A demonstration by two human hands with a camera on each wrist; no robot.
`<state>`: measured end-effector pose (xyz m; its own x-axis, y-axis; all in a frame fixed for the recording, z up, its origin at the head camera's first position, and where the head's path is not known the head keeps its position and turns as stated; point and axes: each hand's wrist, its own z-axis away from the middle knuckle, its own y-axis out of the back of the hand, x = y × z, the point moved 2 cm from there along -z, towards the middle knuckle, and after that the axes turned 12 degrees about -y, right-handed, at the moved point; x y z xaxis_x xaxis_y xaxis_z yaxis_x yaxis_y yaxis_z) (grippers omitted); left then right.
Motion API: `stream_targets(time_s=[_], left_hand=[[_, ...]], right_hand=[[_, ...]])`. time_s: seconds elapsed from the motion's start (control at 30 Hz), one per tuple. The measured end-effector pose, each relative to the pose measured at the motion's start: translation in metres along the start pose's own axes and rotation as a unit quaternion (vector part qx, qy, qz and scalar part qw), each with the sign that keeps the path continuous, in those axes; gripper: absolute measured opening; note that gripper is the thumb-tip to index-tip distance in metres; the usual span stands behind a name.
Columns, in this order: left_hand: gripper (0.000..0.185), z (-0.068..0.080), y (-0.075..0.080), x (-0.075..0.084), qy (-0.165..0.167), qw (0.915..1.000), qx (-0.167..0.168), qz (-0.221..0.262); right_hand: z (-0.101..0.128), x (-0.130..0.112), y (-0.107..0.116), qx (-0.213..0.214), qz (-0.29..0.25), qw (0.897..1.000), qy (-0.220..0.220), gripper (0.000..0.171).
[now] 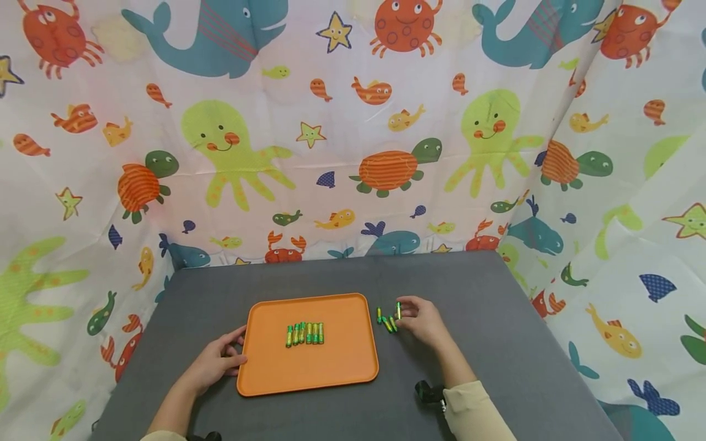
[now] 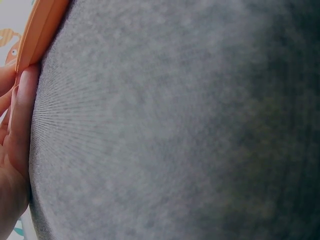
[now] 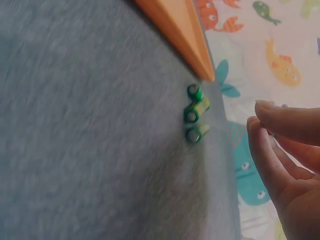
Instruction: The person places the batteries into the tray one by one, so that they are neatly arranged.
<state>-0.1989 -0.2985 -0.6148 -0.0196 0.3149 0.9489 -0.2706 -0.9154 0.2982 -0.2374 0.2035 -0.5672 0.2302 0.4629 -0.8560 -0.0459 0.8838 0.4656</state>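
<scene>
My left hand (image 1: 215, 358) grips the left edge of an orange tray (image 1: 309, 373), its fingertips and thumb at the rim. The left wrist view shows fingers (image 2: 26, 95) right at the tray wall (image 2: 42, 30). On the tray, several green-and-yellow batteries (image 1: 305, 334) stand side by side in a row, left of its middle. Beyond the tray's right edge, my right hand (image 1: 425, 321) pinches one battery (image 1: 398, 310) between thumb and fingers; the right wrist view mostly hides it behind the fingertips. Three loose batteries (image 1: 388, 323) lie between that hand and the tray.
A dark grey table (image 1: 325, 419) lies under everything. Behind it and at both sides hangs a white curtain (image 1: 331, 171) printed with sea animals. A black wrist device (image 1: 427, 392) sits by the right sleeve (image 1: 474, 410).
</scene>
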Motion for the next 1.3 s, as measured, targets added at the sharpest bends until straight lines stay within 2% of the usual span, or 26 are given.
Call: stream_targets(time_s=[0.3,0.5,0.67,1.03,1.3], left_hand=[[0.079,0.001,-0.001,0.001,0.002,1.0,0.004,-0.005],[0.08,0.001,0.0,-0.001,-0.006,1.0,-0.005,0.006],[0.079,0.002,0.0,-0.001,-0.003,1.0,0.0,0.007],[0.079,0.001,0.001,0.0,-0.002,1.0,-0.002,0.003],[0.079,0.001,-0.001,0.003,0.004,1.0,0.001,0.001]], right_hand=[[0.008,-0.024,-0.012,-0.011,-0.007,1.0,0.016,0.049],[0.012,-0.037,-0.019,-0.019,-0.017,0.999,0.03,0.048],[0.014,-0.047,-0.026,-0.025,-0.012,0.999,0.026,0.047],[0.018,-0.064,-0.046,-0.044,0.0,0.997,0.057,0.046],[0.015,-0.074,-0.062,-0.06,0.01,0.997,0.057,0.046]])
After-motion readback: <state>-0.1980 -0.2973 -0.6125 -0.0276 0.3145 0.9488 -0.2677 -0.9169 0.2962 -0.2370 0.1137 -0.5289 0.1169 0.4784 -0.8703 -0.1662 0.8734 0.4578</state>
